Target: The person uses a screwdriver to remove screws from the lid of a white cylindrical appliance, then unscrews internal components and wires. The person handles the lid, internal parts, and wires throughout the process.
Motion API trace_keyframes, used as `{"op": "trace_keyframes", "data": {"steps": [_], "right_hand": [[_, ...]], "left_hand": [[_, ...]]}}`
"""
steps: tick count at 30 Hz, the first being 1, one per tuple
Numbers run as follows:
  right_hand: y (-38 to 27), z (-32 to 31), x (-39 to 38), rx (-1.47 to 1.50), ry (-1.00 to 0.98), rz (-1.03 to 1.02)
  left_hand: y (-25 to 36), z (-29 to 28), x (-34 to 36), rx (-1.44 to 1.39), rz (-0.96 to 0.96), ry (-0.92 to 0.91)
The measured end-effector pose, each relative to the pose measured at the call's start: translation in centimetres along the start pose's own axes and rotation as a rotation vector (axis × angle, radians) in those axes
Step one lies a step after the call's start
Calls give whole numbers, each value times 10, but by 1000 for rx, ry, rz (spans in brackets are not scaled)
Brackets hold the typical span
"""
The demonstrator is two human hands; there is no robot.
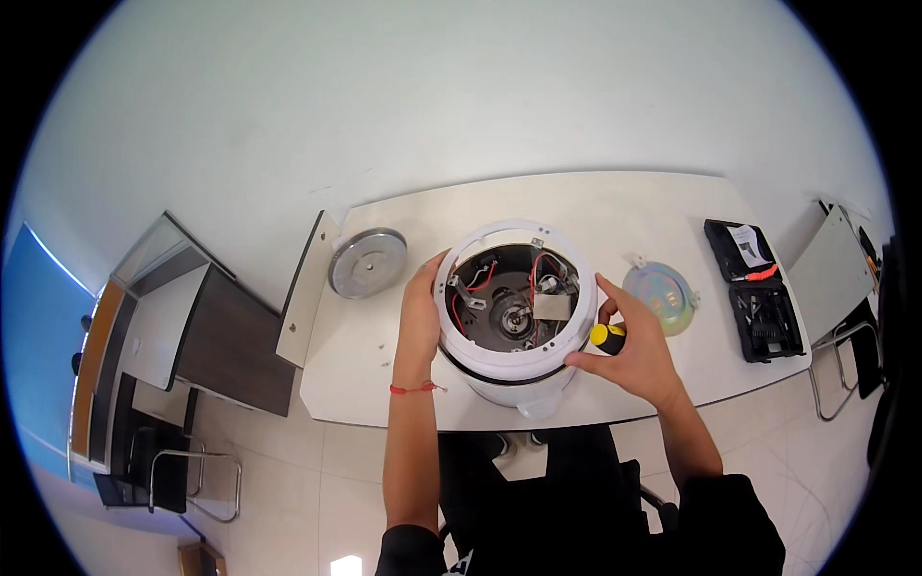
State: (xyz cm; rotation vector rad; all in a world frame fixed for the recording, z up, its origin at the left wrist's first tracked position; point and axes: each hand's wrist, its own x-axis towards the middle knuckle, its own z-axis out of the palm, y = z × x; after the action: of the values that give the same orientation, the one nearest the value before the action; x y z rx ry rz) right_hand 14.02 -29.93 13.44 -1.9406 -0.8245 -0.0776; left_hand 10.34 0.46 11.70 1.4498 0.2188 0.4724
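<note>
A white rice cooker body (pixel 517 365) stands upside down on the table in front of me, its underside open. Red wires, metal brackets and a spring-like part (pixel 514 322) show inside the dark cavity. My left hand (pixel 420 312) lies along the cooker's left side, fingers against the rim. On the right side, my right hand (pixel 639 350) steadies the rim with index finger and thumb. A short screwdriver with a yellow and black handle (pixel 607 337) is tucked in that right hand; its shaft is hidden.
A round metal plate (pixel 368 264) lies on the table (pixel 624 202) at left. To the right are a translucent round plastic cover (pixel 663 298) and an open black tool case (pixel 764 322) with bits and a red piece. Tiny parts (pixel 384 355) lie left of my left forearm.
</note>
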Motion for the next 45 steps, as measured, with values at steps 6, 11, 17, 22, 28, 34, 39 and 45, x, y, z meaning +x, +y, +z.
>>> {"op": "trace_keyframes", "data": {"steps": [6,11,17,22,28,34,39,45], "right_hand": [[-2,14,-15,14,87,89],[-4,26,-26,-43,159,80],[-4,39,-34,-38,223,73],[-4,45,-37,-58,252,42],[-3,49,-42,-71,246,19],[-3,52,-42,-65,266,26],[-8,52,-47,-55,230,74],[-7,53,-50,-65,211,74]], "left_hand": [[6,0,13,42,-38,-105],[10,1,20,85,-110,-160],[11,1,25,102,-121,-206],[8,-3,31,207,-83,-259],[18,2,30,98,-194,-240],[18,3,34,125,-153,-257],[19,4,37,81,-196,-281],[18,3,39,39,-223,-288]]}}
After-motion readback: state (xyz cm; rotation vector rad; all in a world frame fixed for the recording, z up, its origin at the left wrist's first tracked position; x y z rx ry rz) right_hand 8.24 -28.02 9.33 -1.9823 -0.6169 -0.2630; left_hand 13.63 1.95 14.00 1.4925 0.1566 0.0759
